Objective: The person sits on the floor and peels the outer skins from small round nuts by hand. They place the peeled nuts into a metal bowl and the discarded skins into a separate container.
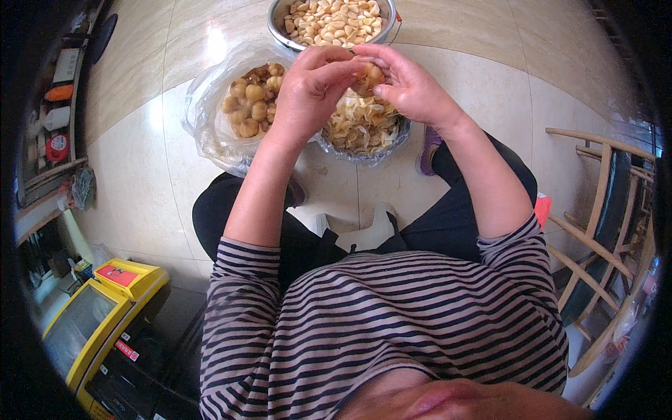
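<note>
A garlic bulb with brownish skin [370,77] is held between my two hands, above a plastic-lined bowl [367,157] filled with papery garlic peelings [363,126]. My right hand [412,86] cups the bulb from the right, thumb at its lower side. The fingers of my left hand [315,86] touch its upper left side; their tips are partly hidden. Beyond my hands stands a metal pail [275,26] holding many peeled garlic cloves [336,22]. To the left, an opened clear plastic bag [202,123] contains several whole garlic bulbs [249,107], partly behind my left hand.
The containers rest on a tiled floor [142,199] between and beyond my legs. At right are wooden chair frames [593,194]. A yellow-framed case [113,294] and black boxes stand at lower left; a shelf with small items [58,121] lines the left edge.
</note>
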Demonstrator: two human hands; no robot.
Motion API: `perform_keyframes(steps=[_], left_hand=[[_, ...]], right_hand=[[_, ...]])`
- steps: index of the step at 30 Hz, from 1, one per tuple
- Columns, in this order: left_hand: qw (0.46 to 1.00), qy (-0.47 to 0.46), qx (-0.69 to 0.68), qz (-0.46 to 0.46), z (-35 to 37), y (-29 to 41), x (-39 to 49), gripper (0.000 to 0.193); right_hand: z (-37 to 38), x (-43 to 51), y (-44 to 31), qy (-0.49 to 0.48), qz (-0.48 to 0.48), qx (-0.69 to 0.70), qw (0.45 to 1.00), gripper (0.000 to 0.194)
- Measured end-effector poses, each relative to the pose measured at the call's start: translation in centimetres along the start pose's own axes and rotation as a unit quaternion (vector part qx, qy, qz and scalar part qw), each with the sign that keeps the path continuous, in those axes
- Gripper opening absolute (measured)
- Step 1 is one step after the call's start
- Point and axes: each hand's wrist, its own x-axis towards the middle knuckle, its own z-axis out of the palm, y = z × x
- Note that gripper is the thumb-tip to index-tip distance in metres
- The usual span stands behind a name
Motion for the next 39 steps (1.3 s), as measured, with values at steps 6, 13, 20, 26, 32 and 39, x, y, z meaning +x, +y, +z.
perform_keyframes(steps=[6,13,20,26,32,39], left_hand=[[0.998,-0.009,0.018,0.063,0.0,-0.2,0.1,0.020],[0.992,0.054,-0.048,-0.103,0.9,0.7,-0.4,0.011],[0.982,0.004,-0.089,-0.168,0.2,0.6,-0.3,0.013],[0.908,-0.061,-0.233,-0.342,-0.3,-0.4,-0.5,0.021],[0.901,-0.096,-0.238,-0.349,-0.5,-0.9,-0.5,0.026],[0.897,-0.084,-0.258,-0.349,-0.1,-1.2,-1.1,0.023]], right_hand=[[0.0,-0.1,-0.1,-0.013,0.012,-0.090,0.996,0.058],[0.3,-0.1,0.0,-0.018,-0.001,-0.031,0.999,0.055],[0.4,-0.1,-0.2,0.010,-0.008,-0.014,1.000,0.055],[0.5,-0.3,-0.7,0.031,-0.047,-0.171,0.984,0.056],[1.8,0.4,-0.5,0.060,-0.007,-0.114,0.992,0.054],[1.9,0.1,-0.2,0.035,0.058,0.044,0.997,0.048]])
